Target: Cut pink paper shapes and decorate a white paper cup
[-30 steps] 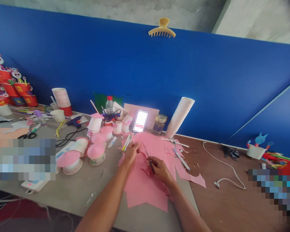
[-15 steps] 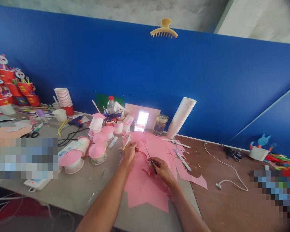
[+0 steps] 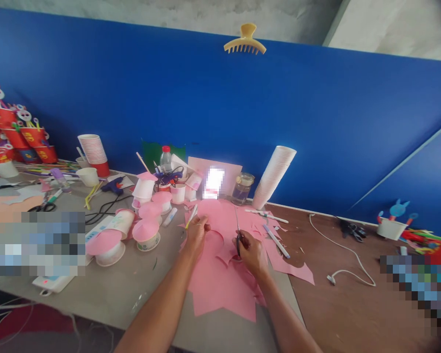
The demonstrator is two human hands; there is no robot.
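Observation:
My left hand (image 3: 197, 236) pinches the lower left edge of a pink paper piece (image 3: 215, 213) with a rounded outline. In my right hand (image 3: 253, 254) is a pair of dark-handled scissors (image 3: 237, 226), its thin blades pointing away from me to the right of that piece. My fingers partly cover the handles. Beneath both hands lie larger pink paper sheets (image 3: 222, 294) with cut, jagged edges and curved gaps.
White cups with pink paper tops (image 3: 147, 233) stand left, near a power strip (image 3: 55, 280). Behind the paper are a lit phone (image 3: 213, 182), a glass jar (image 3: 243, 188) and a leaning cup stack (image 3: 275, 176). Markers (image 3: 277, 241) and a white cable (image 3: 353, 250) lie right.
The scissors have swung from slanting across toward the left piece to pointing nearly straight away. My right hand has shifted slightly right; my left hand keeps its pinch. The view has moved a little.

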